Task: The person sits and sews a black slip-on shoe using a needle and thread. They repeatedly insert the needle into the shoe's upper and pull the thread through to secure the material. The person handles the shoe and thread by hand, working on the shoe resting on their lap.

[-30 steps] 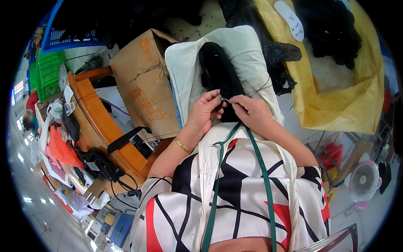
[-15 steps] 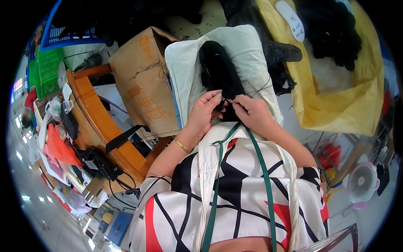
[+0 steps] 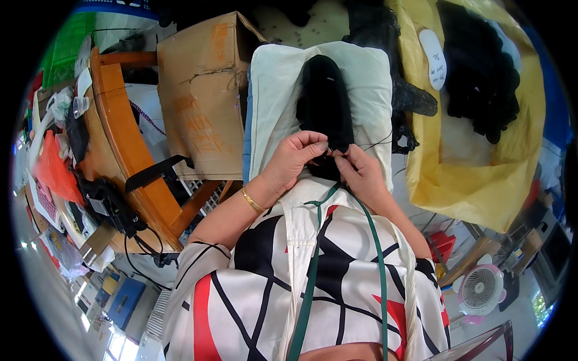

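1. I read the step in hand as fine handwork on the black, long hairpiece-like bundle [image 3: 325,102], which lies lengthwise on the pale green padded cushion [image 3: 283,102] just in front of the person's chest.

2. The left hand [image 3: 295,159] has its fingers curled and pressed together on the near end of the bundle, thumb and forefinger pinching the dark strands there.

3. The right hand [image 3: 361,174] sits just beside the left hand, almost touching it, its fingertips pinched on something very thin. It may be a needle or a thread, but it is too small for me to tell.

4. My judgement: the next move calls for a steady left-hand pinch while the right-hand fingertips work in small strokes, since both hands crowd the same spot.

5. Containers: the big yellow plastic bag [image 3: 481,174] on the person's right gapes open and holds a heap of black fibres like the bundle, with a white oval tag [image 3: 433,57] on its inner wall.

6. The brown cardboard box [image 3: 201,102] stands to the left of the cushion, its flap raised. I cannot see inside it.

7. A green plastic crate [image 3: 63,54] sits at the far left, contents unclear.
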### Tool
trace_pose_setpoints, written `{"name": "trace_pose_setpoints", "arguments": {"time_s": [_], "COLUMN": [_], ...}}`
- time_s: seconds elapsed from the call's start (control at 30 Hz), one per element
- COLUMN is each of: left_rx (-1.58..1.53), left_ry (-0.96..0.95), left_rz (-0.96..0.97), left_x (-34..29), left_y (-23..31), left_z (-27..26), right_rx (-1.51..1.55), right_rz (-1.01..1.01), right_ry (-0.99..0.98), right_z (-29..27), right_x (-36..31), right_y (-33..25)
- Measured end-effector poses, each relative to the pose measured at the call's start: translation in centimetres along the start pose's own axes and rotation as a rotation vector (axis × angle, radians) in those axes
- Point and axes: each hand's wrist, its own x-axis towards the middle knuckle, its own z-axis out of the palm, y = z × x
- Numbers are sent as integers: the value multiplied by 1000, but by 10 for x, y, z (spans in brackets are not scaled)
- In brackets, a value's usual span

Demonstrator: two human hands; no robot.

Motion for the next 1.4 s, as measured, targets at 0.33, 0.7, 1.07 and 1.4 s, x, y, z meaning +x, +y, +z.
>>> {"name": "trace_pose_setpoints", "arguments": {"time_s": [0.33, 0.7, 1.07, 1.4], "left_rx": [84, 147, 276, 439], "left_ry": [-61, -54, -89, -104], "left_rz": [-24, -74, -3, 17], "left_x": [2, 4, 3, 0], "left_y": [7, 9, 7, 7], "left_z": [0, -1, -1, 5], "right_rx": [98, 37, -130, -709], "right_rz": [129, 161, -19, -404], "right_ry": [7, 50, -36, 84], "right_z": [1, 5, 5, -37], "right_x": [2, 4, 12, 45], "right_y": [3, -4, -18, -45]}}
